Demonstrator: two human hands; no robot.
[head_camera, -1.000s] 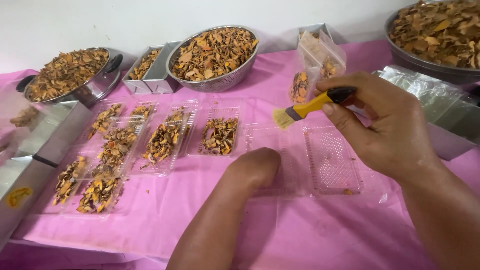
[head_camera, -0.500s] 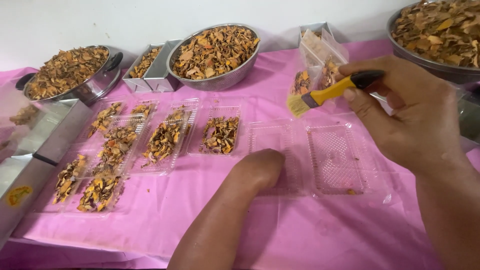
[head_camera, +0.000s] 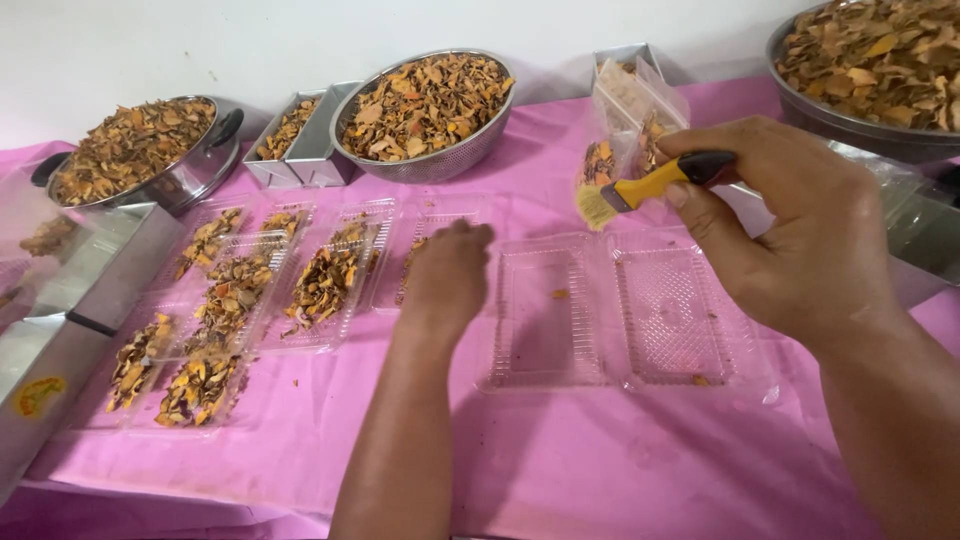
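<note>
My right hand (head_camera: 790, 235) grips a small brush (head_camera: 640, 188) with a yellow and black handle, bristles pointing left, raised above an open clear plastic clamshell box (head_camera: 620, 315) that holds only a few crumbs. My left hand (head_camera: 447, 275) lies palm down on a filled clear tray (head_camera: 425, 225) to the left of the open box, covering most of its dried orange-brown pieces. Several more clear trays (head_camera: 320, 285) filled with the same dried slices lie in rows further left on the pink table cover (head_camera: 600, 450).
A metal colander (head_camera: 425, 110) of dried slices stands at the back centre, a pot (head_camera: 140, 150) at back left, a large bowl (head_camera: 870, 60) at back right. Two small metal tins (head_camera: 300, 135) and a plastic bag (head_camera: 640, 115) stand behind. A steel machine (head_camera: 60, 330) borders the left.
My left hand moved forward and left from the empty box onto the filled tray. My right hand lifted the brush up and right, away from the box.
</note>
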